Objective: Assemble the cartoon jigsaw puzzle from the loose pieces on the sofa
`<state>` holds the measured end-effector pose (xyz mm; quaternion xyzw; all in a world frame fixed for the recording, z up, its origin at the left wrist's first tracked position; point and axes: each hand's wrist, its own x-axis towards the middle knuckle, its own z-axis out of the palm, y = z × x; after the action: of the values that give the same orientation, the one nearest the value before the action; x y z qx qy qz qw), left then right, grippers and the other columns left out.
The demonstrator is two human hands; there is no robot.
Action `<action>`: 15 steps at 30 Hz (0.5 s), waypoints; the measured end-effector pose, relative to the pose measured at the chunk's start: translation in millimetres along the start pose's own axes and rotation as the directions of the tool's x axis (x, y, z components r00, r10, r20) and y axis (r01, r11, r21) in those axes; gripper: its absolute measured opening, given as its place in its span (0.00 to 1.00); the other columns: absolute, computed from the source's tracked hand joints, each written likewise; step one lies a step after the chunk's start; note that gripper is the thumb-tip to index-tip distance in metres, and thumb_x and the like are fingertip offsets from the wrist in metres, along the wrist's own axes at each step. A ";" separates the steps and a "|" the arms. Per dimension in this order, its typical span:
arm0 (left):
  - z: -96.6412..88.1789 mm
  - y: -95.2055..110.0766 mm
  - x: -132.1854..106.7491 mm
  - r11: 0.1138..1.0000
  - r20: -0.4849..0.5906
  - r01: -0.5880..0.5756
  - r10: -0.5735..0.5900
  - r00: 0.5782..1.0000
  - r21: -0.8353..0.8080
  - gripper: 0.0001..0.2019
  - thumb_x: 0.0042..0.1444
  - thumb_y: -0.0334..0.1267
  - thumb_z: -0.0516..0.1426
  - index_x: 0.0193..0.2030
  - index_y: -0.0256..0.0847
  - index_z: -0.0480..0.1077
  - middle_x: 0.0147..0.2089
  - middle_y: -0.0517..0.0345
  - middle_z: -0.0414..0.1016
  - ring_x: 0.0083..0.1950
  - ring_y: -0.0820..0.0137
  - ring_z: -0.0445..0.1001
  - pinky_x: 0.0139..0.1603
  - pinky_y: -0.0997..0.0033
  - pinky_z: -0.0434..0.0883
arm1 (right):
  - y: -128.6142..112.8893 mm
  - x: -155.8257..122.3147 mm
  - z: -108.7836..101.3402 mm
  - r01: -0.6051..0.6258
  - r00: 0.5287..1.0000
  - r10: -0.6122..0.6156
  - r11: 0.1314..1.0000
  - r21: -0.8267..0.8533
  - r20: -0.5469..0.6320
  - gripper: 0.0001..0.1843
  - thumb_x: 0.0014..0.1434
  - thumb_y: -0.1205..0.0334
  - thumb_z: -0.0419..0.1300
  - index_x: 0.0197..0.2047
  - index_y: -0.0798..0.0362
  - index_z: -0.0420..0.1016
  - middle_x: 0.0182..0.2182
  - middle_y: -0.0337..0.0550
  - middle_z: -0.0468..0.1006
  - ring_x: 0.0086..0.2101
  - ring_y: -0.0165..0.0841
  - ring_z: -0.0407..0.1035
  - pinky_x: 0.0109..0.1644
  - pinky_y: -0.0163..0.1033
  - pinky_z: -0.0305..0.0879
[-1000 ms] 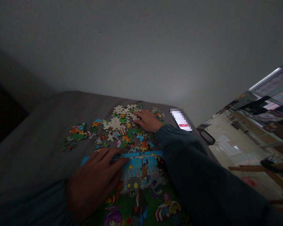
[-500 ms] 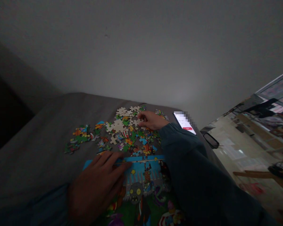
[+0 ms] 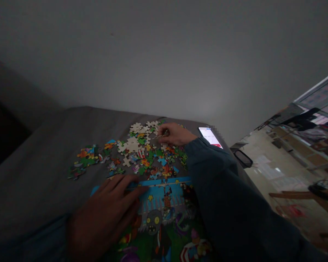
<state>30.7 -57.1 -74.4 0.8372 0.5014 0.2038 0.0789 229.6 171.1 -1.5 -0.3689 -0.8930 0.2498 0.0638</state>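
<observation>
Head view: flat, multicolour, pale-backed card jigsaw pcs [image 3: 133, 145] lie under and left of R hand [image 3: 177, 134], pinched narrow (contents: can't tell). L hand [image 3: 106, 211], loosely spread, rests on blue-green printed picture board [image 3: 160, 196]. I judge pcs light, stiff; grip edges.

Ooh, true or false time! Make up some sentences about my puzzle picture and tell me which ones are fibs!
1. The right hand is at the loose puzzle pieces. True.
2. Every piece lies picture side up. False: some show plain, pale sides.
3. The left hand is on the big colorful picture. True.
4. A phone lies right of the pieces. True.
5. The phone is dark. False: it is glowing.
</observation>
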 end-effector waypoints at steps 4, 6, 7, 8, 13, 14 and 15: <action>3.0 -2.3 -1.2 1.000 -0.036 0.002 -0.002 0.999 0.016 0.17 0.66 0.37 0.51 0.58 0.56 0.72 0.56 0.55 0.73 0.56 0.56 0.71 0.52 0.53 0.73 | -5.3 -2.0 -2.4 0.049 0.995 -0.051 0.999 -0.020 -0.089 0.04 0.59 0.69 0.65 0.39 0.56 0.76 0.34 0.40 0.79 0.34 0.30 0.70 0.38 0.35 0.64; 2.9 -3.5 -1.8 1.000 -0.038 -0.014 0.014 0.999 0.011 0.17 0.67 0.39 0.51 0.59 0.56 0.71 0.56 0.56 0.73 0.55 0.58 0.72 0.51 0.55 0.73 | -11.0 -4.4 -2.5 0.095 0.996 -0.095 0.995 -0.026 0.001 0.09 0.57 0.70 0.66 0.43 0.56 0.78 0.35 0.41 0.80 0.35 0.31 0.72 0.39 0.35 0.65; 2.3 -4.0 -2.0 1.000 -0.037 -0.026 0.026 0.999 0.010 0.17 0.67 0.39 0.51 0.59 0.56 0.71 0.56 0.56 0.73 0.55 0.58 0.72 0.51 0.56 0.74 | -13.6 -6.1 -3.7 0.111 0.989 -0.111 0.994 -0.002 0.103 0.13 0.56 0.71 0.68 0.45 0.56 0.79 0.36 0.41 0.81 0.36 0.31 0.73 0.40 0.35 0.65; 1.3 -4.4 -2.0 0.999 -0.033 -0.036 0.036 0.999 0.010 0.17 0.67 0.39 0.51 0.59 0.56 0.71 0.56 0.55 0.73 0.54 0.58 0.72 0.51 0.56 0.74 | -15.4 -8.2 -6.1 0.119 0.969 -0.124 0.992 0.037 0.212 0.17 0.54 0.71 0.69 0.48 0.55 0.79 0.37 0.40 0.82 0.36 0.31 0.73 0.40 0.35 0.66; -1.7 -5.4 -1.5 0.998 -0.034 -0.055 0.056 0.998 0.010 0.17 0.67 0.39 0.50 0.58 0.56 0.72 0.56 0.55 0.74 0.54 0.57 0.73 0.50 0.54 0.75 | -8.7 -15.9 -25.6 0.104 0.970 -0.103 0.995 0.008 0.219 0.13 0.60 0.65 0.66 0.49 0.54 0.80 0.39 0.43 0.83 0.38 0.33 0.75 0.41 0.36 0.67; -1.4 -5.7 -1.6 0.998 -0.034 -0.054 0.055 0.998 0.008 0.17 0.67 0.40 0.50 0.59 0.57 0.71 0.56 0.56 0.74 0.54 0.57 0.73 0.50 0.54 0.75 | -5.7 -15.8 -26.8 0.078 0.984 -0.067 0.995 -0.059 0.166 0.11 0.61 0.64 0.66 0.47 0.54 0.80 0.39 0.44 0.83 0.38 0.33 0.75 0.41 0.37 0.67; -0.8 -6.0 -1.8 0.999 -0.032 -0.053 0.053 0.998 0.006 0.17 0.67 0.40 0.50 0.59 0.57 0.71 0.56 0.56 0.74 0.54 0.57 0.73 0.50 0.54 0.74 | -2.9 -15.1 -26.2 0.042 0.991 -0.025 0.991 -0.125 0.132 0.10 0.61 0.62 0.66 0.45 0.54 0.81 0.40 0.45 0.83 0.37 0.33 0.74 0.41 0.37 0.66</action>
<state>24.8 -55.8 -76.1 0.8471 0.4806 0.2177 0.0633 246.5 169.4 23.7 -0.3399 -0.9155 0.2146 -0.0141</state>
